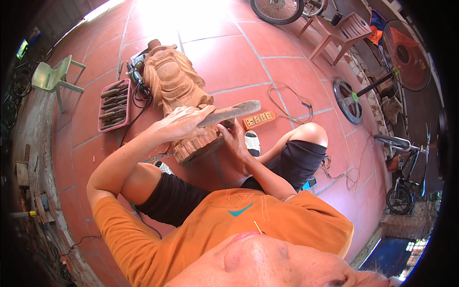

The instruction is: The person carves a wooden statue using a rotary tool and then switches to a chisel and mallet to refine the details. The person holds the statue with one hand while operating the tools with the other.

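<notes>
A carved wooden statue [173, 79] of a robed figure lies on the floor in front of me, its head away and its thick base [193, 149] between my feet. My left hand [184, 123] is closed round the grip of a flat wooden mallet [234, 113], whose blade-like end points right over the base. Below the mallet, my right hand [233, 136] is closed on a chisel [229, 123] at the base's right side. Only the end of the chisel's handle shows; its blade is hidden.
Left of the statue are a pink tray [101, 125] of wooden-handled chisels and a corded power tool [136, 75]. An orange power strip [259, 119] with a looped cable lies to the right. Farther out stand a green chair [53, 75], a brown chair [330, 34] and a fan [402, 55].
</notes>
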`<action>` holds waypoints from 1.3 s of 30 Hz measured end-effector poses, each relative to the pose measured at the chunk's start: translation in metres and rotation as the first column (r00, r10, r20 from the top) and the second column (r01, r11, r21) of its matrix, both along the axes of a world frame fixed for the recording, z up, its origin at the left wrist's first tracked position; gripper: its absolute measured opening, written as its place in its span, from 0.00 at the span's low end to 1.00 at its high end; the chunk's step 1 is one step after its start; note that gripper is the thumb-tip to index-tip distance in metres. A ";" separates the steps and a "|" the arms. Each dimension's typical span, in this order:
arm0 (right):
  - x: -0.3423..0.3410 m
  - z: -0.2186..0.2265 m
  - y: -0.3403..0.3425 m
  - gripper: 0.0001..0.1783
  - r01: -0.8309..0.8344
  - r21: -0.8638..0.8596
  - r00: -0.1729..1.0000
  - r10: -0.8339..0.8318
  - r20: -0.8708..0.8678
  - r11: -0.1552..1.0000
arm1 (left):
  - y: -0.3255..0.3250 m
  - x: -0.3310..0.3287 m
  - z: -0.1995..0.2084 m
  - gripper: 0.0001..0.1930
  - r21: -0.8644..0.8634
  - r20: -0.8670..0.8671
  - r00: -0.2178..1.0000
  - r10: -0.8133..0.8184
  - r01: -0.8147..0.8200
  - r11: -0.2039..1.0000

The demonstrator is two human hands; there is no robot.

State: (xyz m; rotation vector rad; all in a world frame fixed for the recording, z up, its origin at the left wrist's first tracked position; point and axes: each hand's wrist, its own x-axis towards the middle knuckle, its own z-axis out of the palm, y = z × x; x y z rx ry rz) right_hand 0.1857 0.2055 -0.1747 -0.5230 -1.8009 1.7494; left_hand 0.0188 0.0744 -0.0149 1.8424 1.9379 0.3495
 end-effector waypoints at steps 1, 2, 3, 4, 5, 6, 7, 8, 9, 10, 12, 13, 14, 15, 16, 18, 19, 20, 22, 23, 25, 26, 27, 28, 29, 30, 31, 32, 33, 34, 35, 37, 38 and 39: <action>0.000 -0.002 0.001 0.09 -0.001 0.004 1.000 0.001 -0.001 1.000 | 0.001 0.001 0.003 0.41 -0.008 0.006 1.000 0.000 0.000 1.000; 0.000 -0.006 0.002 0.09 -0.004 -0.008 1.000 0.003 -0.019 1.000 | 0.002 0.002 0.004 0.41 -0.015 0.011 1.000 -0.001 0.001 1.000; 0.000 -0.011 0.003 0.09 -0.006 -0.020 0.999 0.005 -0.038 1.000 | 0.003 0.002 0.004 0.42 -0.017 0.014 1.000 -0.003 0.003 1.000; -0.001 -0.010 0.001 0.09 -0.012 -0.035 0.998 0.010 -0.058 0.999 | 0.002 0.001 0.004 0.42 -0.021 0.014 1.000 -0.001 0.001 1.000; -0.002 -0.007 0.001 0.09 -0.010 -0.027 0.999 0.009 -0.052 1.000 | 0.001 0.001 0.004 0.42 -0.025 0.014 1.000 0.001 0.000 1.000; -0.002 -0.005 0.001 0.09 -0.008 -0.020 0.999 0.007 -0.046 1.000 | 0.001 0.000 0.003 0.42 -0.009 0.011 1.000 0.001 -0.001 1.000; -0.002 -0.001 0.000 0.09 -0.005 -0.013 0.999 0.004 -0.038 1.000 | -0.001 0.000 0.002 0.42 0.006 0.010 1.000 -0.001 0.001 1.000; -0.003 -0.001 0.000 0.08 -0.003 -0.010 0.999 0.002 -0.050 1.000 | -0.002 -0.001 0.001 0.42 0.022 0.009 1.000 -0.001 0.001 1.000; -0.005 -0.001 0.000 0.08 -0.002 -0.007 0.998 0.001 -0.062 1.000 | -0.002 -0.002 -0.001 0.42 0.042 -0.003 1.000 -0.012 0.013 0.999; -0.002 -0.002 0.000 0.08 0.001 -0.004 0.998 -0.001 -0.061 1.000 | -0.002 -0.003 -0.005 0.43 0.063 -0.003 1.000 -0.024 0.024 0.998; -0.004 -0.012 0.012 0.06 0.022 0.114 0.998 -0.015 -0.065 0.993 | 0.002 -0.003 -0.007 0.37 0.027 -0.023 1.000 0.006 -0.005 1.000; -0.003 -0.019 0.014 0.06 0.024 0.160 0.998 -0.015 -0.056 0.987 | 0.001 -0.002 -0.010 0.38 0.056 -0.067 0.998 0.016 -0.012 0.998; -0.003 -0.006 0.008 0.05 0.017 0.030 0.995 -0.014 -0.097 0.999 | 0.000 -0.003 -0.012 0.38 0.080 -0.064 0.998 0.016 -0.011 0.997; -0.006 -0.014 0.012 0.06 0.014 0.067 0.995 -0.007 -0.098 0.998 | 0.000 -0.005 -0.013 0.38 0.104 -0.058 0.998 0.016 -0.010 0.994; -0.006 -0.019 0.015 0.06 0.009 0.102 0.997 0.000 -0.082 0.995 | 0.001 -0.006 -0.016 0.38 0.111 -0.051 0.998 0.031 -0.025 0.994; -0.005 -0.012 0.013 0.07 -0.045 0.016 0.995 0.046 -0.090 0.999 | -0.002 -0.005 -0.019 0.39 0.051 -0.033 0.995 0.098 -0.096 0.994; -0.001 -0.001 0.011 0.08 -0.071 -0.109 0.995 0.063 -0.079 0.991 | -0.001 -0.005 -0.020 0.40 -0.007 -0.029 0.990 0.137 -0.137 0.991; -0.001 -0.011 0.017 0.09 -0.058 -0.031 0.995 0.055 -0.087 0.998 | -0.001 -0.004 -0.020 0.40 -0.015 -0.025 0.988 0.151 -0.151 0.988; 0.001 -0.015 0.024 0.10 -0.038 -0.171 0.997 0.027 -0.066 0.984 | -0.006 -0.005 -0.020 0.39 0.049 0.001 0.989 0.149 -0.149 0.988; 0.002 -0.012 0.026 0.11 -0.025 -0.185 0.998 0.015 -0.054 0.982 | -0.008 -0.007 -0.022 0.39 0.098 0.000 0.988 0.155 -0.154 0.983; 0.004 -0.001 0.029 0.11 -0.019 -0.178 0.999 0.013 -0.036 0.984 | -0.010 -0.011 -0.027 0.40 0.174 0.005 0.988 0.153 -0.151 0.973; 0.004 0.003 0.030 0.11 -0.017 -0.172 0.999 0.012 -0.031 0.985 | -0.011 -0.012 -0.027 0.40 0.214 0.005 0.988 0.152 -0.149 0.965; 0.005 0.002 0.030 0.11 -0.015 -0.163 1.000 0.011 -0.025 0.987 | -0.011 -0.012 -0.025 0.40 0.217 0.015 0.987 0.159 -0.159 0.963; 0.005 0.002 0.032 0.12 -0.011 -0.149 1.000 0.008 -0.022 0.989 | -0.010 -0.011 -0.022 0.40 0.223 0.023 0.986 0.165 -0.166 0.960; 0.005 0.002 0.033 0.12 -0.007 -0.136 1.000 0.005 -0.020 0.991 | -0.010 -0.010 -0.020 0.40 0.230 0.030 0.985 0.171 -0.173 0.958; 0.004 0.003 0.032 0.12 -0.013 -0.135 1.000 0.011 -0.019 0.991 | -0.009 -0.011 -0.021 0.40 0.237 0.037 0.984 0.175 -0.179 0.955; 0.004 0.003 0.033 0.12 -0.020 -0.132 1.000 0.018 -0.018 0.991 | -0.008 -0.011 -0.022 0.40 0.246 0.045 0.983 0.180 -0.186 0.951; 0.004 0.003 0.032 0.12 -0.027 -0.129 1.000 0.025 -0.016 0.991 | -0.008 -0.012 -0.023 0.40 0.255 0.053 0.981 0.185 -0.193 0.948; 0.003 0.002 0.032 0.12 -0.029 -0.137 0.999 0.027 -0.020 0.990 | -0.008 -0.012 -0.023 0.40 0.266 0.046 0.982 0.183 -0.189 0.945; 0.003 0.000 0.031 0.12 -0.029 -0.147 0.999 0.025 -0.026 0.989 | -0.007 -0.012 -0.024 0.40 0.275 0.036 0.983 0.179 -0.182 0.944; 0.004 -0.002 0.030 0.12 -0.029 -0.157 0.999 0.024 -0.032 0.987 | -0.006 -0.011 -0.024 0.40 0.284 0.027 0.984 0.175 -0.176 0.943; 0.004 -0.007 0.030 0.12 -0.028 -0.153 0.999 0.023 -0.034 0.988 | -0.004 -0.011 -0.023 0.40 0.289 0.018 0.989 0.149 -0.148 0.946; 0.004 -0.008 0.030 0.12 -0.029 -0.150 0.999 0.025 -0.034 0.988 | -0.003 -0.011 -0.023 0.40 0.293 0.015 0.990 0.138 -0.136 0.946; 0.004 -0.010 0.029 0.12 -0.036 -0.147 0.999 0.030 -0.041 0.988 | -0.003 -0.010 -0.025 0.40 0.290 0.020 0.990 0.136 -0.136 0.947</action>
